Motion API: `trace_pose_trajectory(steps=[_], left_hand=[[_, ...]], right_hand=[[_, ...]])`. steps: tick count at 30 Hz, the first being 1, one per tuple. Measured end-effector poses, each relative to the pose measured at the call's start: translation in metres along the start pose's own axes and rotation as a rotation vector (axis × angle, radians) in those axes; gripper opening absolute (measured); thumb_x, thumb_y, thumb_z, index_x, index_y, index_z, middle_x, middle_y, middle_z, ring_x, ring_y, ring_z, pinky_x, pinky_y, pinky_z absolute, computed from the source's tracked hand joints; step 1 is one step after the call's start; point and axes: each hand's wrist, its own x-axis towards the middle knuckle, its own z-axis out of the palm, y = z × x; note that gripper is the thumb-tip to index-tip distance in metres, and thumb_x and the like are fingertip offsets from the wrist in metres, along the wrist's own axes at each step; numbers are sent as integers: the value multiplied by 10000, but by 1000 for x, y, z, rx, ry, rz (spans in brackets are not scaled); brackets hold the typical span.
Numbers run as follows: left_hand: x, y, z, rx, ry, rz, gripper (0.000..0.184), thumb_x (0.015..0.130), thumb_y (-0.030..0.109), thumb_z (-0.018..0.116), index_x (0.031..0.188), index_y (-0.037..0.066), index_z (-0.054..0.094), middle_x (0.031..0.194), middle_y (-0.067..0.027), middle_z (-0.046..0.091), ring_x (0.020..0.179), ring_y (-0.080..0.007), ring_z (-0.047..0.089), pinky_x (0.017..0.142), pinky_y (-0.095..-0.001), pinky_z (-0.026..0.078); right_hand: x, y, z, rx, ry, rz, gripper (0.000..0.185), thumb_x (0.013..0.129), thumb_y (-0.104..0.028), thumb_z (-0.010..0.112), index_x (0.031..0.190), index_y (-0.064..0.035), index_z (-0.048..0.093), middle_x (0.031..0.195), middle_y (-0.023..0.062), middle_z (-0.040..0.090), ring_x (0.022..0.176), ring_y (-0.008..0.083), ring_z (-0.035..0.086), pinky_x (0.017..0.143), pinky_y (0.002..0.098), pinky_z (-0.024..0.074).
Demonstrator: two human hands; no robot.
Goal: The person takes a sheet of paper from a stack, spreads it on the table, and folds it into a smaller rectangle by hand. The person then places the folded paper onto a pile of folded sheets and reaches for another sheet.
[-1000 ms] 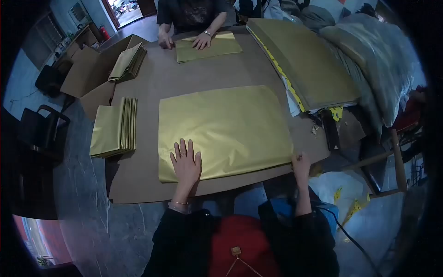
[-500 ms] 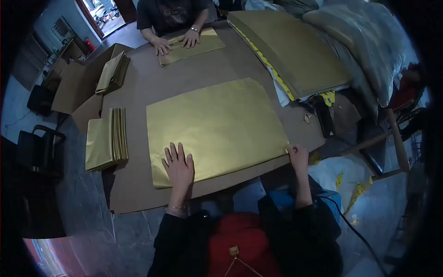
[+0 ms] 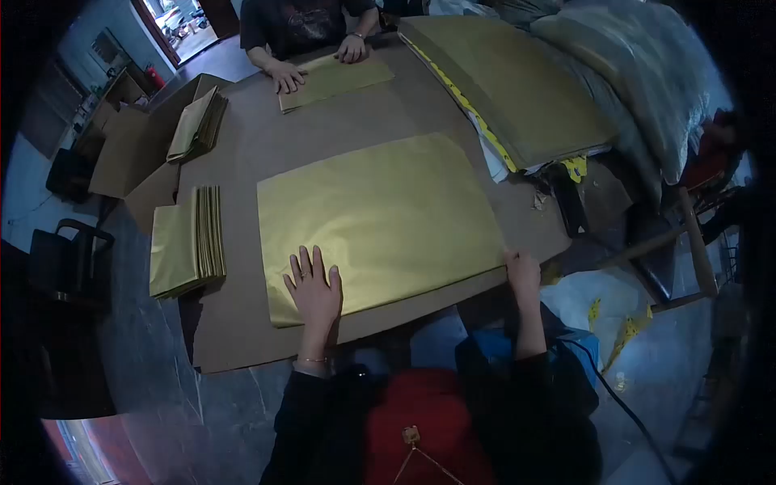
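Observation:
A large gold sheet (image 3: 380, 218) lies flat on the cardboard-covered table in front of me, with light creases across it. My left hand (image 3: 312, 291) rests on its near left part, palm down with the fingers spread. At the near right corner, my right hand (image 3: 523, 271) has its fingers closed on the sheet's edge. To the left stands a stack of folded gold sheets (image 3: 187, 246), close to the table edge.
Across the table a person's hands (image 3: 287, 77) press on a folded gold sheet (image 3: 343, 83). An open cardboard box (image 3: 133, 158) holds more folded gold sheets (image 3: 196, 125). A thick brown stack (image 3: 509, 89) and plastic-wrapped bundles (image 3: 630, 69) lie at the right.
My two hands stay nearly in place on the sheet. Across the table, the other person's hand on the right has shifted outward to the right along the folded sheet.

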Motion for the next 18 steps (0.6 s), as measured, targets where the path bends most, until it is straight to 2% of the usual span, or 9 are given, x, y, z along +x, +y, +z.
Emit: trace_pose_trajectory(steps=[6,8,10,12,13,14,15,17,18], left_hand=[[0,-2,7,17,21,18,550,923,410,390,1395,130,351,1470,-135,267,1360,-351,213,1068,-568,164],[0,-2,7,44,30,16,553,921,408,395,1396,129,346,1468,-135,271,1357,-351,218,1068,-569,161],[0,-1,6,58,40,9,557,920,406,397,1397,125,341,1466,-135,273,1355,-351,222,1067,-569,161],[0,2,2,57,7,1,567,925,410,383,1401,106,327,1471,-135,263,1359,-359,205,1066,-573,157],[0,3,2,55,8,12,567,925,410,383,1401,106,327,1471,-135,263,1359,-359,205,1066,-573,157],[0,2,3,54,16,13,564,921,410,392,1398,116,335,1469,-133,267,1359,-353,208,1063,-577,161],[0,0,4,53,25,12,560,917,411,402,1396,126,342,1468,-131,271,1360,-346,211,1060,-580,165],[2,-9,15,100,-1,24,572,922,433,394,1417,163,300,1486,-103,238,1365,-336,206,1056,-587,170],[3,-12,18,124,-28,24,577,923,438,392,1427,180,280,1493,-91,225,1366,-332,206,1054,-588,174]], right_hand=[[-5,-4,-7,-28,-63,14,355,822,-325,620,959,2,600,911,198,623,812,380,610,696,480,480],[-17,-18,-10,-121,115,-7,378,838,-312,605,1060,-12,544,1060,205,565,875,381,597,700,486,485],[-42,-63,-20,-21,166,-67,421,854,-271,596,1161,-13,470,1153,215,490,978,388,550,772,469,477],[-68,-90,25,275,332,-579,453,859,-204,553,1262,-59,407,1118,197,472,1009,384,503,805,459,452],[-99,-121,24,489,93,-659,463,862,-185,550,1264,-19,393,1161,198,451,1067,378,468,884,426,414],[-121,-145,41,649,-78,-883,493,878,-204,532,1283,18,360,1256,212,405,1187,382,393,995,420,335],[-143,-163,60,802,-237,-956,569,907,-237,489,1349,38,262,1389,231,275,1311,384,246,1088,417,200],[-171,-186,95,954,-500,-930,628,930,-282,441,1398,30,162,1458,239,131,1362,377,140,1114,422,131],[-174,-188,102,955,-492,-928,628,930,-282,441,1398,30,162,1458,239,131,1362,377,140,1114,422,131]])
